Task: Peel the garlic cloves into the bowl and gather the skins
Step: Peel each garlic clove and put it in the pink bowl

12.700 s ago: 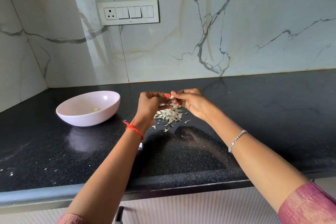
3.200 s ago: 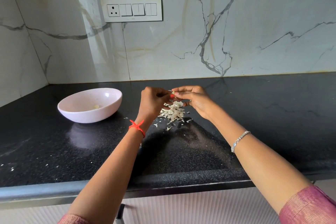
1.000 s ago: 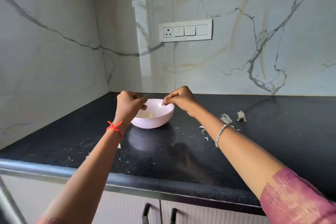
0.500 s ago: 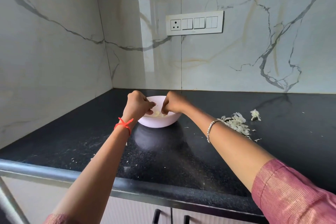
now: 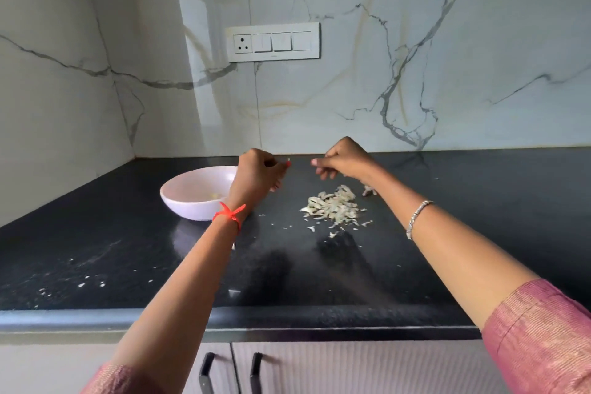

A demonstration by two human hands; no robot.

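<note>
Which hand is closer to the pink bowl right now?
Left. The left hand hangs by the right rim of the bowl; the right hand is farther right, near the garlic skins.

Head-worn view, angled down, close over countertop [image 5: 96, 249]

Bench [image 5: 479, 233]: black, fine pale speckle, white crumbs at 7 o'clock. Wall [image 5: 415, 41]: white marble, grey veins, faint tan streaks. Switch plate [image 5: 272, 41]: white. Bowl [image 5: 188, 211]: pale pink, at 9 o'clock of the skins [image 5: 332, 205], which are off-white to beige. Left wrist thread [image 5: 229, 214]: red-orange. Right wrist bracelet [image 5: 417, 217]: silver. Sleeve [image 5: 540, 339]: dusty pink, fine ribbed weave. Cupboard doors [image 5: 351, 368]: light grey, vertical ribs; handles [image 5: 204, 371] black.
</note>
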